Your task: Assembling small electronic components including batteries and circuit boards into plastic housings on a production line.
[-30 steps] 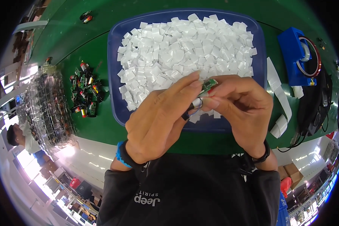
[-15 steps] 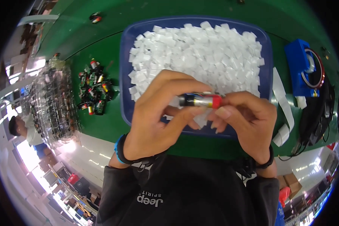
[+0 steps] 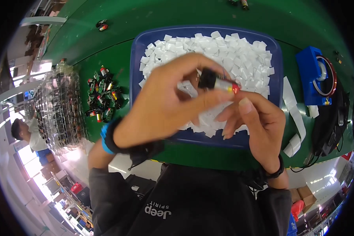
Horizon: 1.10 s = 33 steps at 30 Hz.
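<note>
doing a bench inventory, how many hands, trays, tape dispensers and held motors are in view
hands: 2, left hand and right hand
blue tray of white pads: 1
blue tape dispenser: 1
small cylindrical motor held in both hands: 1
total: 5

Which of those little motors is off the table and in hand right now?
The one with the black end, silver body and red tip, pinched between the left hand and right hand above the blue tray. The others lie heaped on the green mat.

Both hands are raised close together: the left hand curls its fingertips inward, the right hand pinches with thumb and forefinger.
</note>
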Each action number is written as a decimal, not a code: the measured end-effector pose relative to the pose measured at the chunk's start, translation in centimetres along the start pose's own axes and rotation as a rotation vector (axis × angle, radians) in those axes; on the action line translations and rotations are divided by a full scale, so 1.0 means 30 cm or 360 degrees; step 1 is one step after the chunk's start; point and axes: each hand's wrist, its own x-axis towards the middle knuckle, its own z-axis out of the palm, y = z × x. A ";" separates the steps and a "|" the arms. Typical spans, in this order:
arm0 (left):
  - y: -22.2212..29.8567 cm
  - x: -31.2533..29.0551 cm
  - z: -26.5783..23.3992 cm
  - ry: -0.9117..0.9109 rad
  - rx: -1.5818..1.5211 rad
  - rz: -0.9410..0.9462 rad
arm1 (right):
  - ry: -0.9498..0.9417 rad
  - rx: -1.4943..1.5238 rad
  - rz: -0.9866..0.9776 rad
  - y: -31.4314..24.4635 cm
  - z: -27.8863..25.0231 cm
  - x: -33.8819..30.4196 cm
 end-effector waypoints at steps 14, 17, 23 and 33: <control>-0.224 0.455 -0.741 0.0031 0.1437 -0.0504 | -0.0084 -0.0328 -0.0093 0.018 -0.033 -0.003; -0.274 0.431 -0.937 0.0745 0.1394 -0.0190 | -0.0108 -0.0363 -0.0061 0.006 -0.032 -0.003; -0.405 0.348 -1.298 0.0759 0.1779 -0.0911 | -0.0171 -0.0430 -0.0096 0.008 -0.038 0.004; -0.332 0.291 -1.214 0.0778 0.1239 -0.0673 | -0.0170 -0.0518 -0.0097 0.013 -0.019 -0.001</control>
